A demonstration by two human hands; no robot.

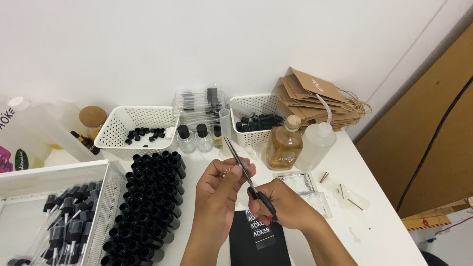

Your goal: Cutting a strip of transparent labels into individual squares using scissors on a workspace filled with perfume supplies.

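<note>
Centre frame, one pair of black-handled scissors (246,175), blades slim and closed, is gripped by right hand (281,202); left hand (221,180) fingers pinch something tiny. Two white baskets (118,129) are seen behind, three capped bottles (197,138) between.

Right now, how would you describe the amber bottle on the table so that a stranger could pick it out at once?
Start at the stack of brown paper bags at the back right of the white table. Just in front of it, beside a white squeeze bottle, stands the amber bottle. It is squat clear glass holding golden liquid with a cork stopper, unlike the small black-capped bottles to its left.
</note>
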